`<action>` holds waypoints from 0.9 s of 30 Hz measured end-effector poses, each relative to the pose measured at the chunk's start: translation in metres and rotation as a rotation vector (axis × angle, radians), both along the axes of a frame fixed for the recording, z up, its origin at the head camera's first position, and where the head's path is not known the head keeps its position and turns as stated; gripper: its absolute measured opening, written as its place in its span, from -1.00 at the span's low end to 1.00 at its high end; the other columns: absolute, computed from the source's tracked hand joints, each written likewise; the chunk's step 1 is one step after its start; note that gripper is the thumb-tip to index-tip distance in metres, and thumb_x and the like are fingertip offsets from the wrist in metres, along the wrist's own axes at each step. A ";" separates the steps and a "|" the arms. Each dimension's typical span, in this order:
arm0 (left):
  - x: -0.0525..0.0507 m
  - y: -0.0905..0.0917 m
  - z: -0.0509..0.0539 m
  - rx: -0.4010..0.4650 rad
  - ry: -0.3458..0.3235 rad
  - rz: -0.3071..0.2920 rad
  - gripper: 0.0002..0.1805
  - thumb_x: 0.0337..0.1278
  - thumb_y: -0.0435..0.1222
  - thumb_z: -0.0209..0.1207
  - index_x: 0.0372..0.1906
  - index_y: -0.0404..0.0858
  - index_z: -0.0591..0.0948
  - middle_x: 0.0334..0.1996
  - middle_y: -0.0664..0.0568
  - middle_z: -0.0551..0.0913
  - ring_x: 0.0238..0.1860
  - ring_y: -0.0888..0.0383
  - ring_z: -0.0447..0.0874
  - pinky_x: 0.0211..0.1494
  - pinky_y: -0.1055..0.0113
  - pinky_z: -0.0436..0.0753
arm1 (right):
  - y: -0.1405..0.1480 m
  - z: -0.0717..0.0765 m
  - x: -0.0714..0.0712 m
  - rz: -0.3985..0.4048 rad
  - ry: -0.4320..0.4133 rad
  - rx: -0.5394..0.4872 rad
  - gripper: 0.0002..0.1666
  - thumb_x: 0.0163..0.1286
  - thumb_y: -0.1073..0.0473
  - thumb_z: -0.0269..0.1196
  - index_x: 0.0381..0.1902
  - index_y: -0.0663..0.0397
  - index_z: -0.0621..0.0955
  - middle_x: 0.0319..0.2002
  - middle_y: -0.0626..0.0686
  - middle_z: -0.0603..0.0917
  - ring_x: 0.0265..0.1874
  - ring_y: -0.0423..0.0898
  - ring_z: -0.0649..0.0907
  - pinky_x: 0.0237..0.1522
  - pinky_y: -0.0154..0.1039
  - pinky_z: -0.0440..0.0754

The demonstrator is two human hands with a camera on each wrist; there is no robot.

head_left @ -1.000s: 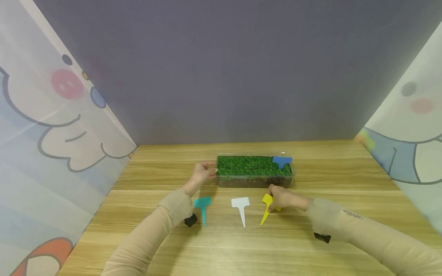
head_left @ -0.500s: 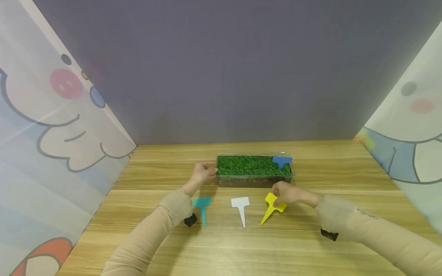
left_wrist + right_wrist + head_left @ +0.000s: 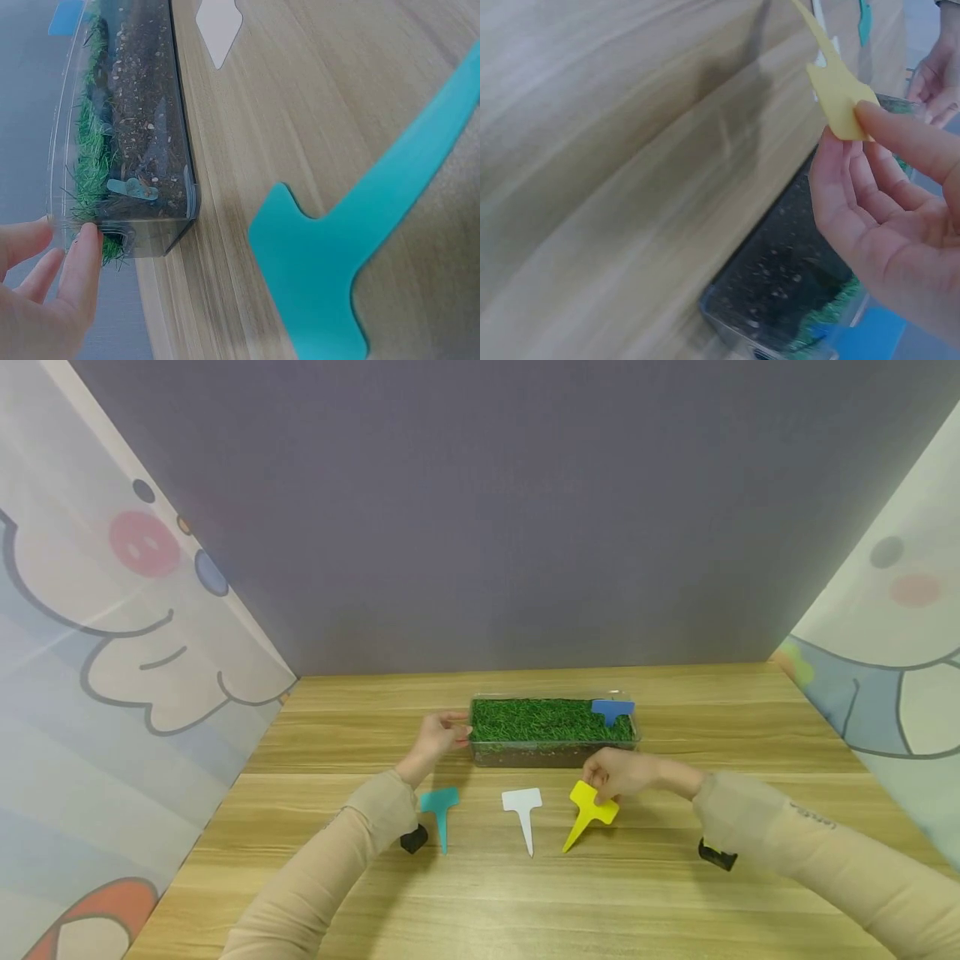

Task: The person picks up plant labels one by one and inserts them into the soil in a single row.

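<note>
The right hand (image 3: 624, 772) hides the middle of the yellow marker's (image 3: 588, 810) top edge, and in the right wrist view the tip of the stem is cut off, so whether it touches the table (image 3: 480, 902) is hard to tell. The blue marker's (image 3: 611, 708) stem is lost in the grass (image 3: 536, 718). In the left wrist view the teal marker (image 3: 440, 802) runs out of frame, and only a piece of the white marker (image 3: 522, 800) shows

The yellow marker is T-shaped, flat and plain, with a broad head and a tapering stem pointing to seven o'clock in the head view. The right thumb and fingers are pinched together on its head

From the yellow marker, the clear box (image 3: 525, 755) lies at eleven o'clock, just beside the right hand, the blue marker near twelve inside it; white and teal lie at nine, teal farther off. The left hand (image 3: 437, 737) touches the box's end at nine o'clock, its fingers fairly straight and apart
</note>
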State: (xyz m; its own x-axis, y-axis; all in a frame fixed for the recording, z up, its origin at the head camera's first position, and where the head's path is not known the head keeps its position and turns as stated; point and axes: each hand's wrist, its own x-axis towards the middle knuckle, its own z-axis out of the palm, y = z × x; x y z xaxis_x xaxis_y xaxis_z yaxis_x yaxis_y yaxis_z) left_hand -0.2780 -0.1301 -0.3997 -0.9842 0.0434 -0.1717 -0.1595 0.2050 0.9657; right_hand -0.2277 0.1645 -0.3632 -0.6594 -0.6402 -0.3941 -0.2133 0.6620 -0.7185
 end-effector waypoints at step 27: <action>-0.001 0.001 -0.001 -0.014 -0.008 0.009 -0.61 0.02 -0.55 0.08 0.04 -0.48 0.43 -0.34 -0.21 0.49 -0.29 -0.04 0.60 -0.02 0.13 0.60 | -0.001 0.060 -0.018 0.061 0.130 0.052 -0.82 0.13 0.44 0.16 -0.25 0.30 0.52 -0.47 0.04 0.53 -0.65 -0.19 0.47 -0.63 -0.41 0.54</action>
